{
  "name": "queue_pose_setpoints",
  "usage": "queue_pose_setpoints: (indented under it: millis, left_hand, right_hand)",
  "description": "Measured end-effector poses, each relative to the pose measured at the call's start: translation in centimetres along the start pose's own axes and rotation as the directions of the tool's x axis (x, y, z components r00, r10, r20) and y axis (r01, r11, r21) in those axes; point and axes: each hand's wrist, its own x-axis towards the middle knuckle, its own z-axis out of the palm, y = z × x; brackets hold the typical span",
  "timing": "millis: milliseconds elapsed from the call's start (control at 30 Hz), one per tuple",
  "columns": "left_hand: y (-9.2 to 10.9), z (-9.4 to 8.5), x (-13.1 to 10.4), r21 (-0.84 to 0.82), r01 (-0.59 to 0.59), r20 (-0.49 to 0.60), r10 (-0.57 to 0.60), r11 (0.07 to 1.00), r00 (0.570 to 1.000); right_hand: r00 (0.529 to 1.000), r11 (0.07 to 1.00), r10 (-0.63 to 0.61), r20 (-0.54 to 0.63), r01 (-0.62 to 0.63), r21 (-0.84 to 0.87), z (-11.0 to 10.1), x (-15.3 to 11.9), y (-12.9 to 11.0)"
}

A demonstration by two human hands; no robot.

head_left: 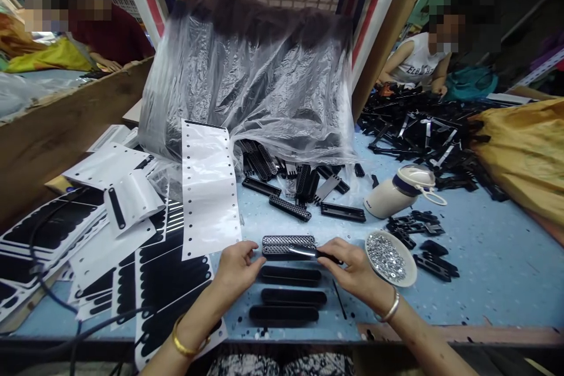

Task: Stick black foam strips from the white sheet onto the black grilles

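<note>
My right hand (352, 261) grasps a black-handled, silver-bladed tool (303, 251) over black, lattice-patterned oblong strips (282, 240); beside them, my left hand's (238, 264) grip I cannot tell.

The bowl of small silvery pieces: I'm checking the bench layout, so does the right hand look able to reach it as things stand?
Probably yes: the bowl is open-topped and beside the right hand, with nothing visible between them. The hand holds a bladed tool, though, which might hamper picking.
</note>
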Motion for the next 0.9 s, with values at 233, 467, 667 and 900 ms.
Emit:
queue_pose_setpoints:
  millis: [233, 467, 667, 900]
  left_hand:
    - [0.0, 1.2, 0.8, 0.052, -0.107, 0.113, 0.1, 0.993, 0.989]
    - [-0.3, 0.9, 0.2, -0.079, -0.047, 0.095, 0.055, 0.996, 0.994]
    - [-0.3, 0.6, 0.0, -0.135, -0.051, 0.126, 0.068, 0.99, 0.99]
    - [-0.4, 0.7, -0.1, -0.131, -0.034, 0.128, 0.051, 0.991, 0.99]
  right_hand:
    - [0.999, 1.0, -0.012, 0.052, 0.011, 0.015, 1.8, 0.8, 2.0]
    - [0.989, 0.983, -0.131, 0.064, 0.139, -0.124, 2.6, 1.1, 1.7]
    - [0.973, 0.968, -0.162, 0.166, 0.189, -0.165, 2.8, 2.0, 1.2]
    - [0.969, 0.968, -0.152, 0.194, 0.186, -0.166, 3.0, 2.2, 0.6]
